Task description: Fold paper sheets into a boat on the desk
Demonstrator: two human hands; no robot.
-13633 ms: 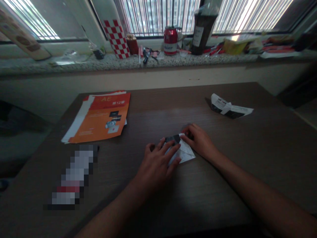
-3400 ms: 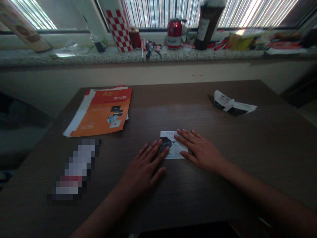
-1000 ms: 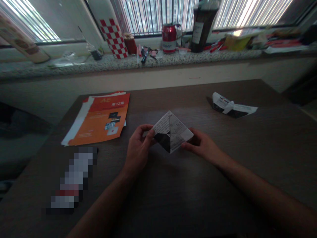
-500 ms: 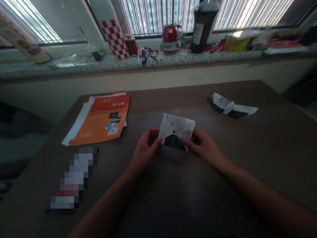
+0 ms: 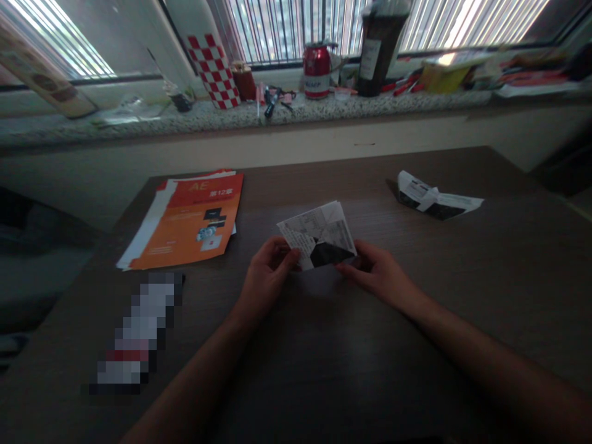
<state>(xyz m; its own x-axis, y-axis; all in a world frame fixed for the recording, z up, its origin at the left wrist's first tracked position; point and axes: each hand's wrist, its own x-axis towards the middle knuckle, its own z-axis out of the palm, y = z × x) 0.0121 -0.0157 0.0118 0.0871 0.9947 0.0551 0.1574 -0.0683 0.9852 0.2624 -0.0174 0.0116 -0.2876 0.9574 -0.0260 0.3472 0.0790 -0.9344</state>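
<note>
Folded paper (image 5: pixel 319 235) now lifted, turned

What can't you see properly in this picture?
Head view only:
- The folded paper: its print is too small and dim to read.
- The left hand and right hand: fingertips behind the paper are hidden.
- The thing left of the arms is blocked out in squares.
- The tall bottle is cut off by the top edge.

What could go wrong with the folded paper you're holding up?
The folded paper is lifted off the table, pinched only at its lower corners by the left hand and right hand. It might slip from that light pinch, or its folds might spring open. The dim light could also make lining up creases harder.
</note>
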